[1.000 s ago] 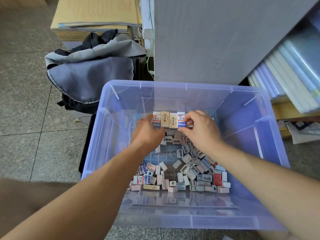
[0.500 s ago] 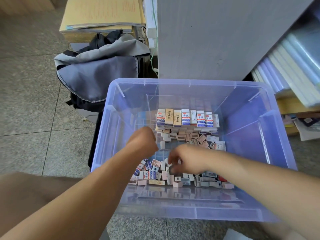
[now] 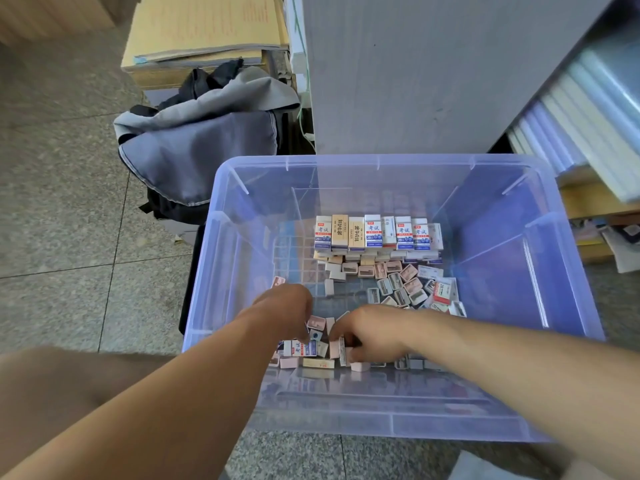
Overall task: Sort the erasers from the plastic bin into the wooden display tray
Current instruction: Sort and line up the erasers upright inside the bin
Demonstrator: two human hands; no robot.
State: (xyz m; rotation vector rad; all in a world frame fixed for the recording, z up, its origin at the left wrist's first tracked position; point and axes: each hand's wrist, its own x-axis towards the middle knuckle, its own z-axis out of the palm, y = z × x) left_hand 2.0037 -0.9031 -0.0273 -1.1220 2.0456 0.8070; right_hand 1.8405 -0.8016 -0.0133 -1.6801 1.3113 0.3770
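Reaching with both hands into loose erasers (image 3: 304, 351) heaped against the near wall of a translucent plastic bin (image 3: 377, 161). Gripping a pale pink eraser (image 3: 334, 346) set on edge, fingers of the right hand (image 3: 370, 332) curled round it. Pressing into the same heap with the left hand (image 3: 287, 311), fingers bent under and hidden, hold impossible to tell. Farther in, more erasers scattered toward the right wall and, beyond them, an upright row (image 3: 377, 233) lined along the far side of the bin's bottom. Around the bin, speckled floor tiles (image 3: 69, 237), a slumped grey backpack (image 3: 201, 143), stacked paper folders (image 3: 207, 29), a grey cabinet (image 3: 433, 64) and shelved books (image 3: 588, 116).
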